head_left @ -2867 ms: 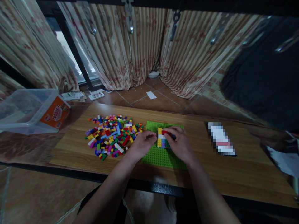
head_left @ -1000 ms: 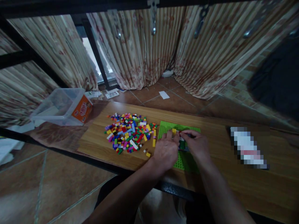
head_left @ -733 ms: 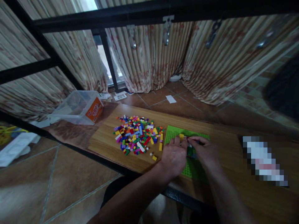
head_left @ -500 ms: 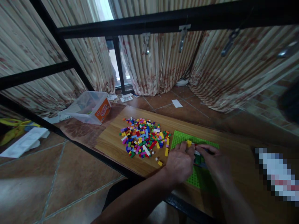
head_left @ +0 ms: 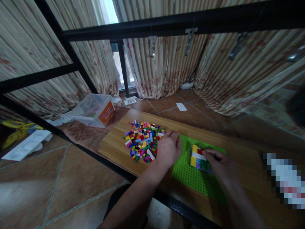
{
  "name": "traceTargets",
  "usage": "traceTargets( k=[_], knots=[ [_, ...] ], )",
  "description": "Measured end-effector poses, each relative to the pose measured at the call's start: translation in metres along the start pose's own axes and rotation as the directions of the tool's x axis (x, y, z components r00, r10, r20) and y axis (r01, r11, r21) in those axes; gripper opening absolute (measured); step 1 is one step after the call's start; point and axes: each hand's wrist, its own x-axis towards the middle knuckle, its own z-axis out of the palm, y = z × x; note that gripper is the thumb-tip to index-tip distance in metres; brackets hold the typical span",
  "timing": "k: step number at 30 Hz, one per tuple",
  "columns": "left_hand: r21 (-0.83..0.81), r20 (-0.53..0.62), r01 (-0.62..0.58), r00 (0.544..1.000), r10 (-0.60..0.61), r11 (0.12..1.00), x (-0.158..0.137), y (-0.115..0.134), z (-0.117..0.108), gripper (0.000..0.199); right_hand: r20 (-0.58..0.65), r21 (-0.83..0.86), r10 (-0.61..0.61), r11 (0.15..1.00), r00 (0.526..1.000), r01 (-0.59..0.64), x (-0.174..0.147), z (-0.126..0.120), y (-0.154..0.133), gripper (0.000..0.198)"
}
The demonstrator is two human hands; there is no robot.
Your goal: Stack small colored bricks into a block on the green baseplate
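My left hand [head_left: 168, 148] is over the right edge of a pile of toy building bricks [head_left: 141, 140], beside the green baseplate [head_left: 188, 178]. Its fingers are curled downward, and whatever lies under the fingertips is hidden. On the baseplate sits a low block of joined bricks [head_left: 196, 156] in yellow, white, red, blue and dark green. My right hand [head_left: 218, 159] grips the right side of this brick block with bent fingers, covering part of it.
A clear plastic box [head_left: 92, 111] with an orange label stands past the wooden board [head_left: 116, 136]. Black metal bars [head_left: 166, 27] cross in front of striped curtains [head_left: 147, 70]. White foam pieces [head_left: 27, 144] and paper [head_left: 181, 107] lie on the tiled floor. A pixelated patch covers the far right.
My left hand has moved left from the brick block to the edge of the pile, uncovering the block's yellow side. My right hand stays at the block. The view has shifted slightly.
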Motion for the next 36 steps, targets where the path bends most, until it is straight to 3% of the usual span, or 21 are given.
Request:
traceTargets(
  k=[2, 6, 18, 21, 23, 26, 28, 30, 32, 33, 36],
  knots=[
    [0.139, -0.118, 0.158, 0.983, -0.142, 0.978, 0.008, -0.016, -0.013, 0.028, 0.003, -0.019, 0.005, 1.0, 1.0, -0.005, 0.0, 0.0, -0.001, 0.036],
    [0.38, -0.112, 0.3, 0.954, -0.279, 0.875, 0.017, -0.044, -0.035, 0.029, -0.009, -0.032, -0.025, 0.999, 1.0, 0.025, -0.002, -0.002, -0.007, 0.034],
    [0.484, -0.09, 0.271, 0.961, -0.261, 0.832, 0.02, -0.056, -0.037, 0.032, -0.023, 0.071, 0.004, 0.997, 1.0, -0.003, -0.002, -0.004, -0.014, 0.035],
    [0.432, -0.109, 0.279, 0.96, -0.257, 0.858, 0.022, -0.058, -0.04, 0.034, -0.059, 0.123, 0.028, 0.992, 0.998, -0.021, -0.001, -0.006, -0.016, 0.035],
    [0.31, -0.128, 0.296, 0.955, -0.269, 0.903, 0.023, -0.059, -0.04, 0.033, -0.09, 0.173, 0.059, 0.984, 0.994, -0.042, 0.0, -0.007, -0.014, 0.035],
    [-0.14, -0.102, 0.349, 0.926, -0.364, 0.927, 0.025, -0.059, -0.037, 0.028, -0.133, 0.253, 0.08, 0.966, 0.988, -0.044, 0.002, -0.008, -0.011, 0.033],
    [-0.542, 0.009, 0.354, 0.909, -0.417, 0.762, 0.025, -0.054, -0.035, 0.022, -0.176, 0.293, 0.086, 0.956, 0.981, -0.031, 0.002, -0.008, -0.011, 0.031],
    [-0.805, 0.18, 0.373, 0.895, -0.409, 0.461, 0.024, -0.045, -0.033, 0.02, -0.253, 0.319, 0.084, 0.948, 0.964, 0.002, 0.001, -0.008, -0.016, 0.029],
    [-0.873, 0.362, 0.445, 0.864, -0.349, 0.197, 0.02, -0.033, -0.031, 0.022, -0.336, 0.328, 0.038, 0.941, 0.941, 0.08, -0.003, -0.008, -0.025, 0.027],
    [-0.867, 0.436, 0.488, 0.843, -0.314, 0.106, 0.018, -0.027, -0.029, 0.022, -0.361, 0.331, -0.005, 0.934, 0.933, 0.133, -0.007, -0.007, -0.031, 0.025],
    [-0.817, 0.568, 0.574, 0.787, -0.238, -0.053, 0.012, -0.011, -0.02, 0.02, -0.304, 0.381, -0.149, 0.887, 0.941, 0.263, -0.022, -0.003, -0.049, 0.022]
  ],
)
